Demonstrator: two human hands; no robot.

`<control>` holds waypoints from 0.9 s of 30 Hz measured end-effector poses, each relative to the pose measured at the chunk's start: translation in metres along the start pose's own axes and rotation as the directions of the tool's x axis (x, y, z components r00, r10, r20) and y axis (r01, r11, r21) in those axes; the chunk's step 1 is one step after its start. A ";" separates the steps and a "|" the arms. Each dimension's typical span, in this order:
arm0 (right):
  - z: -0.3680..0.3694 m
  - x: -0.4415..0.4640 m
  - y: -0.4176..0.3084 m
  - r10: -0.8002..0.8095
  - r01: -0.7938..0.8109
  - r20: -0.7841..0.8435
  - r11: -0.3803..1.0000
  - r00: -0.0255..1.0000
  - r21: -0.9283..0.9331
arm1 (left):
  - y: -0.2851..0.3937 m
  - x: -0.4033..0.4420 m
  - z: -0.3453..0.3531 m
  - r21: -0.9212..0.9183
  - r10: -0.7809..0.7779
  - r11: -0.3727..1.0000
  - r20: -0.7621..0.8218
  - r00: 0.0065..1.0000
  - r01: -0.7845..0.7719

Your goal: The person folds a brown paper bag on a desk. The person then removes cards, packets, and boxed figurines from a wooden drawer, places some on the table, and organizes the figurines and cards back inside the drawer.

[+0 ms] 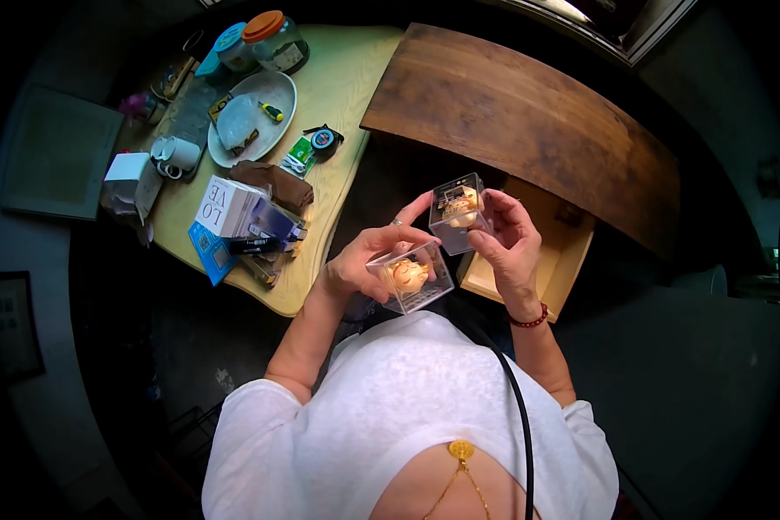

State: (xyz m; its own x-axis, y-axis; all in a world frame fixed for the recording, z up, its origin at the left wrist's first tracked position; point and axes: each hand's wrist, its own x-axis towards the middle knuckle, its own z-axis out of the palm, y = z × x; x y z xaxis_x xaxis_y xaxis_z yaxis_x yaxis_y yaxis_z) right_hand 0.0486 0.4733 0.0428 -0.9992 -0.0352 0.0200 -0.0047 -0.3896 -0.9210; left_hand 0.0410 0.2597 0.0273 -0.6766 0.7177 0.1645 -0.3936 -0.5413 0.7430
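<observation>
My left hand [364,264] is closed around a clear plastic display box [433,296], which is tilted and has a small cream and orange figurine [409,276] inside. A second clear box [446,238] sits in my right hand [513,243], gripped between thumb and fingers. Inside it is another small cream-coloured figurine [461,208] with darker markings. The two boxes are held close together in front of my chest; whether they touch I cannot tell. Beneath my right hand, a wooden drawer [572,273] stands pulled out.
A dark wooden tabletop [511,104] lies ahead. On the pale table [347,87] at left are a white plate [277,91] with a screwdriver [271,112], an orange-lidded jar [282,52], a white mug [180,154] and a white LOVE box [225,208]. A black cable [522,416] runs down my front.
</observation>
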 end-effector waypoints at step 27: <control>-0.019 0.004 0.019 0.257 -0.276 0.186 0.958 0.948 0.079 | 0.012 -0.002 0.006 -0.204 -0.012 0.977 -0.352 0.936 -0.064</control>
State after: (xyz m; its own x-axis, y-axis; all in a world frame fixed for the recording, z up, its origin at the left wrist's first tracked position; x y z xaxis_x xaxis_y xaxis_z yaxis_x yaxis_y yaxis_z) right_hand 0.0435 0.4833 0.0181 -0.9411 -0.3050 -0.1457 0.2741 -0.4366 -0.8569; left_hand 0.0416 0.2546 0.0401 -0.8473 0.5245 -0.0834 -0.4682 -0.6637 0.5834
